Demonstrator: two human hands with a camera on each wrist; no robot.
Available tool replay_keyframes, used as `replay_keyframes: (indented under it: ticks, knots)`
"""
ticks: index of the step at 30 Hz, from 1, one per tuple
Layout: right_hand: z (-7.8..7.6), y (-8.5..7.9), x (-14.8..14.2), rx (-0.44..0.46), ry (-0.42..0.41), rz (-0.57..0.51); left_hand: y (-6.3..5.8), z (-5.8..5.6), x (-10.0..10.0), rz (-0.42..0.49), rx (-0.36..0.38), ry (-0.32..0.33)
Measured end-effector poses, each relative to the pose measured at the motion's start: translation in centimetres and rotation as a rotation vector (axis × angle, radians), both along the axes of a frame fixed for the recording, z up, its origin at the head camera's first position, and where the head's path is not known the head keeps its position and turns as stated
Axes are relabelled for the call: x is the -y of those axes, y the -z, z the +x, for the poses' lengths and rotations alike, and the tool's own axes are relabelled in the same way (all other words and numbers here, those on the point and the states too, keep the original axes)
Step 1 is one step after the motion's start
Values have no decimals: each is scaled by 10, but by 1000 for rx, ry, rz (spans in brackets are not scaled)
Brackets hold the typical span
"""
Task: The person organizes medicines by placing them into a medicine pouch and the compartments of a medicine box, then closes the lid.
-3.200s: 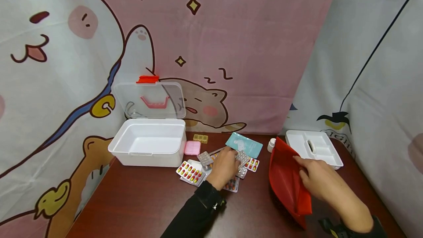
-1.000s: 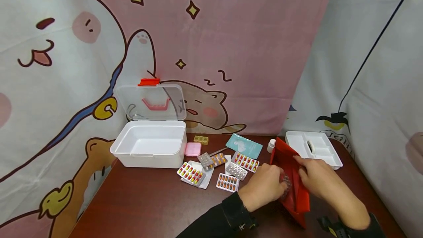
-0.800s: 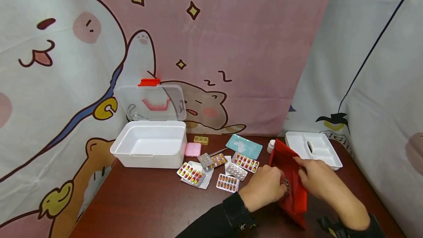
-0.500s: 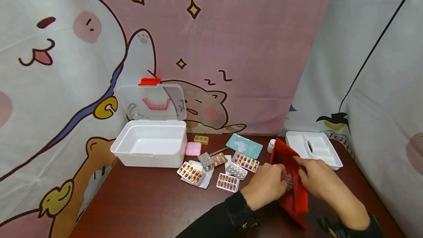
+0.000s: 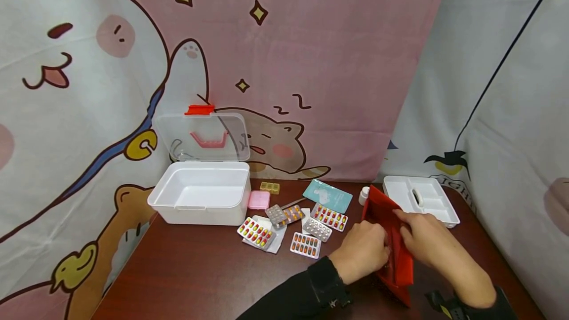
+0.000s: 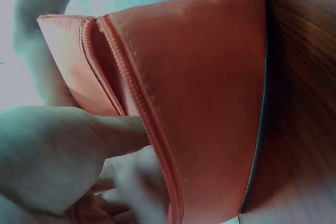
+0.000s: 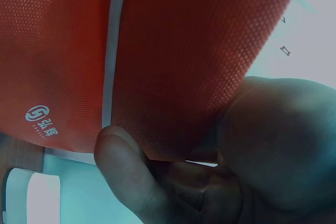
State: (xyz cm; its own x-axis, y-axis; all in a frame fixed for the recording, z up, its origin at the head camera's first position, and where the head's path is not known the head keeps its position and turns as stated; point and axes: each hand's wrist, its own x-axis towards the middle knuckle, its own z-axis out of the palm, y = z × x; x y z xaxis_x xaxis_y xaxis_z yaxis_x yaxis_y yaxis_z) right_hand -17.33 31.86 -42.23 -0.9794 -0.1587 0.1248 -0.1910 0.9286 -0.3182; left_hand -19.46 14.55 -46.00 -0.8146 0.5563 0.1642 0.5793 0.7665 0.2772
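In the head view a red zip pouch (image 5: 403,268) stands on the table, its mouth spread. My right hand (image 5: 437,241) pinches the pouch's edge between thumb and fingers; the right wrist view shows the thumb (image 7: 119,156) on the red fabric. My left hand (image 5: 362,251) reaches into the mouth, and its fingertips are hidden there. In the left wrist view the left thumb (image 6: 123,134) passes behind the zipper edge and the fingers are blurred, so I cannot tell whether they still hold a blister pack. Left of the pouch lie capsule blister packs (image 5: 329,217) and a silver tablet blister pack (image 5: 317,229).
A white box (image 5: 200,214) with its clear lid raised stands at the left. Near it lie a pink case (image 5: 259,200), a yellow pill organizer (image 5: 269,187) and more blister packs (image 5: 256,233). Behind are a teal packet (image 5: 328,195), a white bottle (image 5: 363,195) and a divided tray (image 5: 437,200).
My left hand went from the blister packs to the pouch with a silver blister pack, then pushed slightly deeper; that pack is now out of sight. My right hand keeps its hold on the pouch.
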Motion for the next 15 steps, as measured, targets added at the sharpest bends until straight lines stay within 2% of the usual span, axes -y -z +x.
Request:
replay_keyframes:
  ticks: [5, 9, 11, 15]
  knots:
    - [-1, -1, -1, 0, 5, 7, 1, 4, -5, -81, 16, -6]
    - [-1, -1, -1, 17, 12, 11, 1, 8, -4, -106, -1, 4]
    - [-1, -1, -1, 20, 12, 9, 0, 8, -1, -91, -2, 5]
    - [-2, -1, -1, 12, 7, 9, -5, 6, 11, 15, -8, 16]
